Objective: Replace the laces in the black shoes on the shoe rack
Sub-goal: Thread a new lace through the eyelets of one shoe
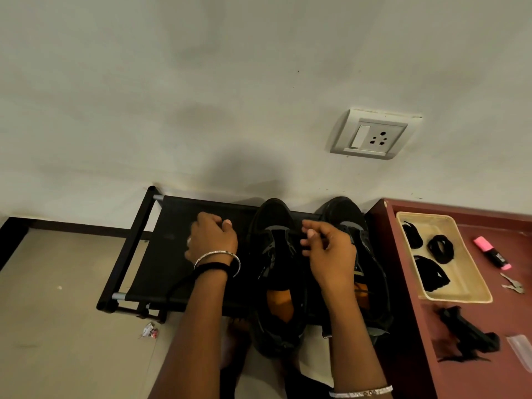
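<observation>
On the shoe rack both black shoes sit side by side. Left hand, beside them, curls its fingers round a black lace; right hand hovers over them, fingers half-curled, hold unclear.

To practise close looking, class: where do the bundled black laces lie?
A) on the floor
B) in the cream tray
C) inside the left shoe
B: the bundled black laces lie inside the cream tray on the reddish cabinet, right of the shoe rack.
</observation>
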